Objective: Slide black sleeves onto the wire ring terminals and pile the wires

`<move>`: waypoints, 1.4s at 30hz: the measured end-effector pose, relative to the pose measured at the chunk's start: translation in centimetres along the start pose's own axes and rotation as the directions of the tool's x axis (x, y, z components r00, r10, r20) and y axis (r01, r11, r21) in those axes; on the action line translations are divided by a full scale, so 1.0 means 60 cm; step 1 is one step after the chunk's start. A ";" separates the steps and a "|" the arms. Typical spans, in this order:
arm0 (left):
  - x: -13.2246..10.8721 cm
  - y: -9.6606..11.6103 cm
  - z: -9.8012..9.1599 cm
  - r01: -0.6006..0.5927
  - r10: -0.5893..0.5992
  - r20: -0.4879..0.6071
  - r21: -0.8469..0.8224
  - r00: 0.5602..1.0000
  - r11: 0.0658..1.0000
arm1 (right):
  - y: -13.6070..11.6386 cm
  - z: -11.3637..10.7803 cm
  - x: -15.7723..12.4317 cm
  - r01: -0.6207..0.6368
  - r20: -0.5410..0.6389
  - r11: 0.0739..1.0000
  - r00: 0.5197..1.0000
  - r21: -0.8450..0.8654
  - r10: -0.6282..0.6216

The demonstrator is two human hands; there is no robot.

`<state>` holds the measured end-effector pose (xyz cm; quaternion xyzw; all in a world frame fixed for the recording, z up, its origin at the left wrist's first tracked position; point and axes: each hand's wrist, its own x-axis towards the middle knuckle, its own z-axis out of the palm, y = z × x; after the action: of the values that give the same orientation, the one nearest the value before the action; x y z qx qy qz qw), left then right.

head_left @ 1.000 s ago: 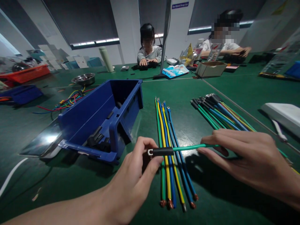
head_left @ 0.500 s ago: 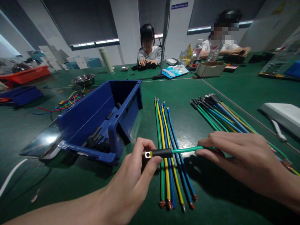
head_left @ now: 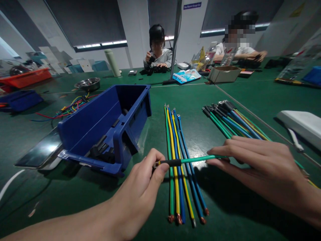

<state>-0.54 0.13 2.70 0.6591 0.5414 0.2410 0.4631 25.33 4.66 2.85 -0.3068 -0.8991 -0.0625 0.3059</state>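
Note:
My left hand (head_left: pixel 144 182) pinches the black sleeve (head_left: pixel 170 163) at the lug end of a green wire (head_left: pixel 200 158). My right hand (head_left: pixel 260 167) grips the same wire further along, fingers closed round it. The wire is held level just above a row of several green, yellow and blue wires (head_left: pixel 178 160) lying on the green table (head_left: pixel 190 100). To the right lies a second bundle of wires with black sleeves on their ends (head_left: pixel 228 117). A tilted blue bin (head_left: pixel 105 124) holding black sleeves stands to the left of my left hand.
A phone (head_left: pixel 40 152) lies left of the bin. Loose coloured wires (head_left: pixel 70 108), a steel bowl (head_left: pixel 87 83) and a red tray (head_left: pixel 27 77) are at the far left. A white object (head_left: pixel 301 124) sits at the right. Two other people work across the table.
The black sleeve and lug end have slid further into my left fingers, and the lug's flat face no longer shows. The person opposite has raised a hand to the face.

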 end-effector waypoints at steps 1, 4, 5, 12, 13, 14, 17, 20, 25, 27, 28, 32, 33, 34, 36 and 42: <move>-0.001 -0.001 0.000 0.000 -0.001 0.004 0.009 1.000 1.000 | 0.000 0.000 0.000 0.001 -0.001 1.000 1.000 0.001 -0.001; -0.003 -0.002 0.000 0.009 -0.009 0.013 0.031 1.000 0.999 | -0.001 -0.001 0.000 0.009 0.007 1.000 1.000 0.004 -0.009; -0.003 -0.002 0.001 0.013 -0.014 0.009 0.032 1.000 0.999 | -0.001 -0.002 0.000 0.013 0.009 1.000 1.000 0.007 -0.013; -0.003 -0.003 0.004 -0.022 0.021 -0.031 -0.024 0.999 0.999 | -0.001 -0.001 -0.002 0.011 0.010 1.000 1.000 0.007 -0.011; -0.002 -0.003 0.004 -0.011 0.009 -0.038 -0.058 0.999 0.998 | -0.002 -0.001 -0.003 0.011 0.009 1.000 1.000 0.000 -0.011; -0.001 -0.002 0.004 0.004 -0.008 -0.034 -0.099 0.999 0.995 | -0.002 -0.001 -0.003 0.011 0.007 1.000 1.000 -0.009 -0.011; 0.002 0.001 0.004 0.034 -0.035 0.003 -0.211 0.999 0.977 | -0.005 -0.002 -0.002 0.012 -0.013 1.000 1.000 -0.028 -0.012; 0.006 -0.001 0.002 0.018 -0.024 -0.020 -0.281 0.999 0.960 | -0.006 -0.005 0.002 0.008 -0.037 0.999 0.999 -0.032 -0.009; 0.014 -0.007 0.000 -0.022 -0.027 -0.110 -0.420 0.994 0.907 | -0.004 -0.010 0.007 -0.011 -0.063 0.998 0.998 -0.069 0.006; 0.015 -0.008 0.001 -0.042 -0.021 -0.146 -0.416 0.989 0.909 | -0.001 -0.011 0.007 -0.009 -0.057 0.998 0.998 -0.062 0.006; 0.014 -0.009 0.003 -0.046 -0.020 -0.157 -0.406 0.987 0.913 | 0.000 -0.011 0.006 -0.007 -0.057 0.998 0.998 -0.056 0.004; 0.008 -0.012 0.009 -0.084 0.022 -0.182 -0.339 0.983 0.937 | 0.004 -0.010 0.007 -0.013 -0.058 0.999 0.998 -0.030 0.011; 0.006 -0.012 0.010 -0.100 0.038 -0.191 -0.325 0.981 0.940 | 0.004 -0.009 0.007 -0.016 -0.059 1.000 0.998 -0.022 0.014; 0.006 -0.012 0.010 -0.118 0.053 -0.205 -0.320 0.977 0.940 | 0.005 -0.008 0.007 -0.021 -0.056 1.000 0.998 -0.012 0.020; 0.006 -0.010 0.009 -0.151 0.070 -0.242 -0.334 0.968 0.931 | 0.005 -0.005 0.007 -0.036 -0.051 0.999 0.998 0.025 0.037; 0.006 -0.011 0.008 -0.207 0.108 -0.293 -0.333 0.950 0.920 | 0.011 0.000 0.006 -0.054 -0.015 0.991 0.998 0.123 0.057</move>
<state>-0.36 0.28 1.86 0.5660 0.4906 0.4599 0.4768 25.51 5.39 3.04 -0.3118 -0.8896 -0.0016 0.3339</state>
